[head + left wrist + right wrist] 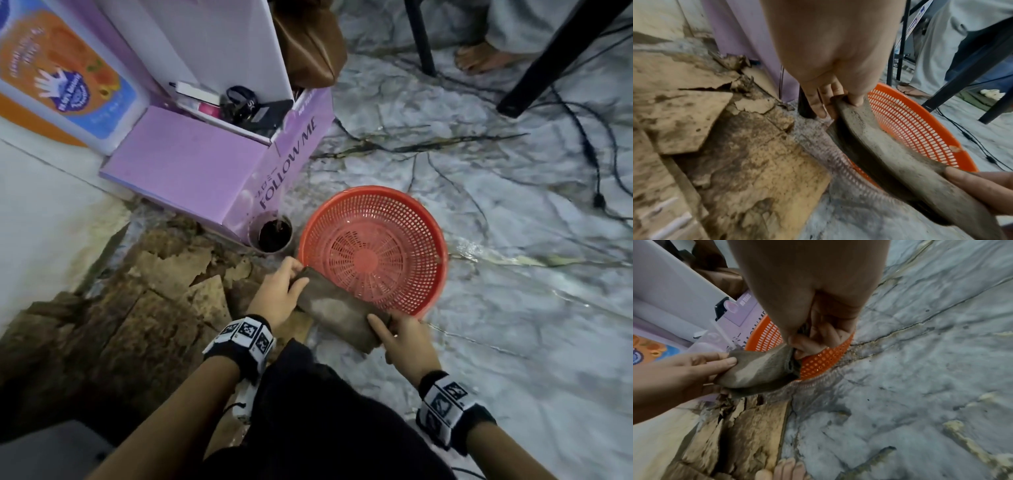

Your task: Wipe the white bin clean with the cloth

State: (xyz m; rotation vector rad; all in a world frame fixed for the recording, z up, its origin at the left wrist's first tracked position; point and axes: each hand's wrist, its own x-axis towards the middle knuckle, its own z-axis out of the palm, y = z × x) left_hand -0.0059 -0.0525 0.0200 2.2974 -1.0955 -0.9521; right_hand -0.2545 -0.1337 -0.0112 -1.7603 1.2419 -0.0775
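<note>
**Cloth stretched over the rim of a red basket**

Down on the marbled floor (513, 274), a person crouches with a grey-brown cloth (337, 313) held between both hands. The left hand (279, 291) pinches one end, thumb on top and fingers curled beneath; the right hand (406, 339) grips the other end the same way. The cloth lies across the near rim of a round red basket (373, 250) full of small holes, touching its edge. No white bin shows from where I stand; the basket is the only container under the cloth. Just beside the basket's left edge stands a small cup (272, 234) with something dark inside, possibly liquid, though it is hard to say. Behind it sits an open purple box (205, 171) marked "FOLLOW ME". Broken, stained floor patches (137, 308) spread out to the left.
</note>
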